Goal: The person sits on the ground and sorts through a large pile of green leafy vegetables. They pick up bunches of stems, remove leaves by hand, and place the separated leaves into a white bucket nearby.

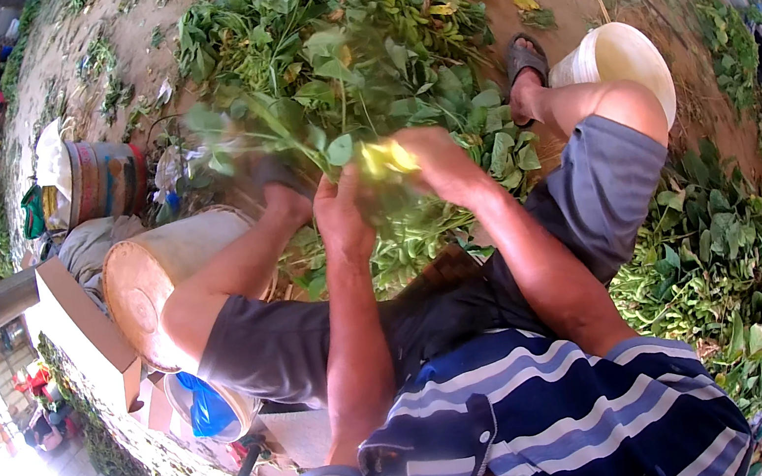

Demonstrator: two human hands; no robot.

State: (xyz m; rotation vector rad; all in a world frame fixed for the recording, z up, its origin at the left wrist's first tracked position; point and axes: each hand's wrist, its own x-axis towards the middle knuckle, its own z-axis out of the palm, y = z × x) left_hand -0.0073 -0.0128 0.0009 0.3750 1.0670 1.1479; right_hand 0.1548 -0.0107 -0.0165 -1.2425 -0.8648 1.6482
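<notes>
My left hand (342, 209) is closed around the lower end of a leafy green plant stalk (286, 138), whose leaves fan out up and to the left, partly blurred. Beside it my right hand (439, 166) is curled with its fingertips at some yellow leaves (388, 157); motion smears them, and the exact grip is hard to make out. Both hands are held between my knees. Beyond them a large heap of cut green leafy plants (362, 52) lies on the soil. Below the hands are paler green pieces (395, 261), which look like pods.
A white bucket (619, 71) lies tipped by my right leg. On the left are a large pale drum (164, 282) on its side, a striped container (98, 180), a cardboard box (81, 325) and a bucket with blue plastic (208, 405). More plants (703, 257) are heaped at right.
</notes>
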